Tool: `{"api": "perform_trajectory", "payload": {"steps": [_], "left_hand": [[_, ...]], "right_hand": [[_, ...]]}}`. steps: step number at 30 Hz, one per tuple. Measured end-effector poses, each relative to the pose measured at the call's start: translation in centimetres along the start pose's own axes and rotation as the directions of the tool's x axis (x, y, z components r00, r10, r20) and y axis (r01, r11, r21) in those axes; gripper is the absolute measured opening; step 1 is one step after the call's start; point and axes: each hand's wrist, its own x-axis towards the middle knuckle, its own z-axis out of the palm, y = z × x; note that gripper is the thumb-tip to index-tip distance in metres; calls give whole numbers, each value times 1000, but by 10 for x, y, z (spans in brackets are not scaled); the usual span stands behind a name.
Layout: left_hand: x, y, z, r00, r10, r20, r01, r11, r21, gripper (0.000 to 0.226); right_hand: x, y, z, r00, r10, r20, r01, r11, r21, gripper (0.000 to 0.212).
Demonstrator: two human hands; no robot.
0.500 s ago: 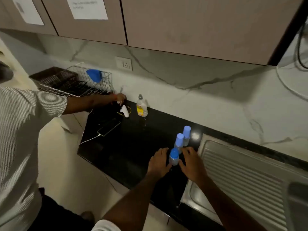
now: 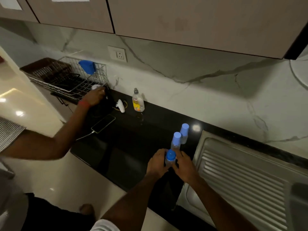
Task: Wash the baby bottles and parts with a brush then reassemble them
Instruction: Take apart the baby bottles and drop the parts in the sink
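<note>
Three clear baby bottles with blue caps stand in a row on the black counter [image 2: 133, 140]. The nearest bottle [image 2: 170, 158] has a darker blue cap, and both my hands wrap round its body. My left hand [image 2: 156, 162] grips it from the left and my right hand [image 2: 184, 165] from the right. Behind it stand the middle bottle [image 2: 176, 140] and the far bottle [image 2: 184, 132], both untouched.
A steel sink drainboard [image 2: 241, 177] lies right of the bottles. A dish soap bottle [image 2: 138, 102], a white controller [image 2: 120, 105] and a charging phone [image 2: 103, 123] sit on the counter. Another person's hand [image 2: 95, 97] reaches by the wire dish rack [image 2: 70, 80].
My two hands have closed in round the nearest bottle. The other person's hand has moved left from the white controller toward the dish rack.
</note>
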Motion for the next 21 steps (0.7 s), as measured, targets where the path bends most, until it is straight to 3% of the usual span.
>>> {"api": "perform_trajectory", "payload": {"steps": [4,8,11,14,16,21], "left_hand": [[-5,10,8,999,-34,-8,34,998,-60,36],[-21,28,18,999,28,-19,-29,998,-62,35],[-32,54,30,990,137,-42,-138,989,-47,34],[-34,82,53,973,223,-62,-226,973,-47,43],[-29,101,78,963,268,-38,-270,961,-61,50],[-27,158,144,932,348,105,-327,928,-179,51]], "right_hand": [[-5,12,1,999,-41,-27,43,997,67,65],[-20,26,-14,997,-35,-64,44,988,151,48],[-35,46,-33,993,52,-110,-29,979,201,39],[-51,71,-51,968,164,-188,-111,957,267,45],[-62,98,-62,940,207,-271,-133,955,265,56],[-107,145,-109,894,264,-361,-146,935,322,32]]}}
